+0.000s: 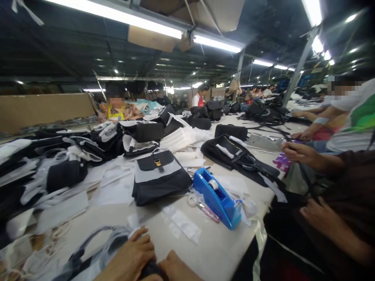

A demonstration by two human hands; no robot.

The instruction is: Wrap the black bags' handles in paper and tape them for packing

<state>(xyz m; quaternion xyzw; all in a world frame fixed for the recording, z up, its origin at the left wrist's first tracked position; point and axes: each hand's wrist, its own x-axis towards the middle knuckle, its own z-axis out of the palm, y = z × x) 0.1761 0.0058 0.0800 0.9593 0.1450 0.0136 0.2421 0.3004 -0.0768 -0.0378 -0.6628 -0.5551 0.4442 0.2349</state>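
At the lower edge my left hand (131,255) is closed, its fingers bent over a dark, soft-looking piece (150,269). My right hand (177,266) is closed on the right side of that same piece, partly cut off by the frame's edge. What the piece belongs to is hidden. Beside my left hand lies a bag with a grey, film-covered handle (90,238). Ahead of my hands are a clear plastic packet (183,224), a blue tape dispenser (216,199), a pink pen (209,212) and a black-and-grey bag (159,177) with a gold clasp.
Black bags and white wrapping (58,164) are heaped on the left. Another black bag (231,154) lies behind the dispenser. At the right edge a co-worker's hands (301,154) hold a dark strap. Paper sheets (114,183) cover part of the table (222,249).
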